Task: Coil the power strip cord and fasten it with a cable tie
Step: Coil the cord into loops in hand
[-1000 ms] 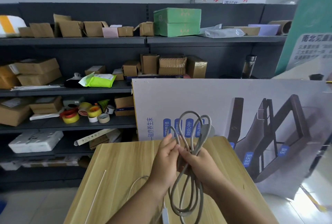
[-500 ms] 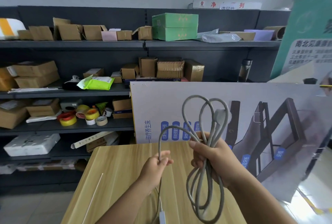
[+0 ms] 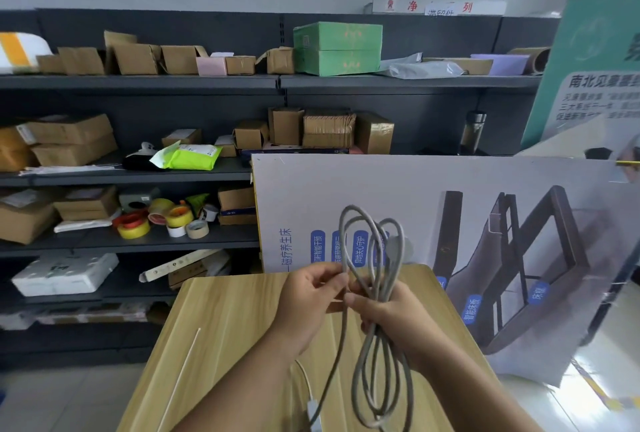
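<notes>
The grey power strip cord (image 3: 372, 244) is gathered into several long loops above the wooden table (image 3: 225, 327). My right hand (image 3: 391, 317) grips the bundle at its middle, with loops rising above the fist and hanging below it. Pinching one strand at the bundle's left side, my left hand (image 3: 308, 307) touches the right hand. The plug (image 3: 394, 244) sits among the upper loops. One strand runs down to the power strip's end (image 3: 313, 412) near the bottom edge. A thin white cable tie (image 3: 183, 376) lies on the table's left part, apart from both hands.
A large printed board (image 3: 485, 223) leans behind the table on the right. Dark shelves (image 3: 138, 168) at left and back hold cardboard boxes, tape rolls (image 3: 162, 220) and packages. Floor shows left of the table.
My left hand has brought its strand up and right to the bundle in my right hand, which has lowered slightly. The two hands now touch again.
</notes>
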Demonstrator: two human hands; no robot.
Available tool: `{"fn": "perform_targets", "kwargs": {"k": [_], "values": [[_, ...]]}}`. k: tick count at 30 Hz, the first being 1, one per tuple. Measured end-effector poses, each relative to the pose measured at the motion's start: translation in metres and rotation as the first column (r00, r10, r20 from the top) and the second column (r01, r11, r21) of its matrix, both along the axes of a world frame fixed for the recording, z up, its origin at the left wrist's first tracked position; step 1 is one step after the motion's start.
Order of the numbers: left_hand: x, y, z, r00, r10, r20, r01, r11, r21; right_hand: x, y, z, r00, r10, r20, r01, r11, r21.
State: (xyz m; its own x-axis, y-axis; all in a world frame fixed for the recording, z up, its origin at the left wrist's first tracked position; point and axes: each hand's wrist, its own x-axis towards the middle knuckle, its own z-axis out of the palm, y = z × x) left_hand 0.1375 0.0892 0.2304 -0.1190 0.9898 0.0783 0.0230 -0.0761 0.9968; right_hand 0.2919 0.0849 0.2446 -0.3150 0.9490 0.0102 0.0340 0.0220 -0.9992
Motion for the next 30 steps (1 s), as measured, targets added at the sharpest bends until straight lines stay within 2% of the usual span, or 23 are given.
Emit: {"fn": "perform_targets", "kwargs": {"k": [2, 4, 7, 9, 11, 13, 14, 15, 16, 17, 20, 22, 25, 26, 29, 30], "values": [[0.006, -0.006, 0.012, 1.0, 0.03, 0.006, -0.03, 0.998, 0.047, -0.008, -0.001, 0.003, 0.999, 0.023, -0.046, -0.024, 0.999, -0.02], [0.008, -0.011, 0.021, 0.999, 0.051, -0.011, -0.05, 0.994, 0.099, -0.009, 0.0, 0.006, 0.999, 0.021, -0.027, -0.022, 0.999, -0.03], [0.01, -0.014, 0.027, 0.978, 0.078, -0.194, -0.038, 0.979, 0.201, -0.009, 0.001, 0.003, 1.0, -0.003, 0.019, 0.003, 1.0, -0.021], [0.004, -0.012, 0.023, 0.954, 0.109, -0.279, -0.056, 0.98, 0.189, -0.008, 0.001, -0.002, 0.996, -0.087, 0.016, 0.086, 0.995, 0.042], [-0.004, -0.012, 0.01, 0.964, 0.107, -0.244, -0.092, 0.993, 0.071, -0.001, 0.003, -0.002, 0.988, -0.155, -0.022, 0.157, 0.982, 0.109], [-0.013, -0.012, -0.018, 0.979, 0.194, -0.059, -0.202, 0.961, -0.191, 0.007, 0.007, 0.002, 0.984, -0.152, -0.096, 0.161, 0.982, 0.099], [-0.016, -0.016, -0.036, 0.956, 0.285, 0.073, -0.231, 0.882, -0.411, 0.011, 0.008, 0.006, 0.981, -0.127, -0.148, 0.14, 0.987, 0.081], [-0.018, -0.02, -0.061, 0.896, 0.392, 0.208, -0.203, 0.778, -0.594, 0.013, 0.008, 0.01, 0.972, -0.104, -0.209, 0.121, 0.99, 0.068], [-0.019, -0.03, -0.084, 0.849, 0.447, 0.281, -0.112, 0.673, -0.731, 0.014, 0.009, 0.014, 0.961, -0.094, -0.261, 0.115, 0.991, 0.068], [-0.019, -0.04, -0.109, 0.83, 0.457, 0.32, -0.029, 0.609, -0.793, 0.015, 0.009, 0.017, 0.951, -0.091, -0.295, 0.12, 0.989, 0.083], [-0.007, -0.044, -0.15, 0.892, 0.355, 0.279, 0.067, 0.507, -0.859, 0.014, 0.009, 0.025, 0.935, -0.094, -0.342, 0.144, 0.982, 0.124], [0.004, -0.04, -0.147, 0.901, 0.297, 0.315, 0.158, 0.451, -0.878, 0.013, 0.008, 0.029, 0.932, -0.094, -0.349, 0.149, 0.979, 0.136], [0.017, -0.039, -0.141, 0.926, 0.096, 0.364, 0.283, 0.462, -0.841, 0.012, 0.007, 0.032, 0.944, -0.141, -0.297, 0.203, 0.961, 0.188], [0.017, -0.044, -0.134, 0.92, 0.038, 0.39, 0.321, 0.495, -0.807, 0.012, 0.007, 0.033, 0.948, -0.159, -0.277, 0.221, 0.953, 0.207], [0.018, -0.043, -0.113, 0.998, 0.008, 0.068, 0.051, 0.578, -0.815, 0.014, 0.008, 0.032, 0.953, -0.22, -0.207, 0.271, 0.927, 0.258], [0.019, -0.044, -0.11, 0.995, 0.011, 0.103, 0.078, 0.578, -0.812, 0.015, 0.008, 0.032, 0.952, -0.239, -0.192, 0.286, 0.92, 0.268]]}}
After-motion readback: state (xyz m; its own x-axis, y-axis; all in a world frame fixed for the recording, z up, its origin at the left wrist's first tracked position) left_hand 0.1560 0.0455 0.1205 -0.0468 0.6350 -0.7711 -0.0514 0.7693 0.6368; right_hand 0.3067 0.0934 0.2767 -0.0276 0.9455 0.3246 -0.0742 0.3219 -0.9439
